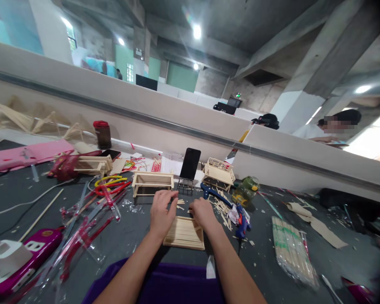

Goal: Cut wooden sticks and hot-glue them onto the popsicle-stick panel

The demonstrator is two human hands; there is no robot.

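Before you lies a dark grey surface (126,230), bounded by a pale, tilted partition (139,114) with a grey rail (164,123). Beyond it, you see concrete columns (307,80), green wall panels (182,78), monitors (146,82), and bright lamps (197,31) under a bare concrete ceiling (224,21).

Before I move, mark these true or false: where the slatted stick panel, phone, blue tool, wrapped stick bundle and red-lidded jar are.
1. The slatted stick panel lies on the table between the two forearms. True.
2. The right hand grips the blue tool. False: the tool lies on the table, beyond that hand and to its right.
3. The phone leans in a wire stand. True.
4. The wrapped stick bundle is left of the panel. False: it is to the right.
5. The red-lidded jar stands on the left, near the partition. True.
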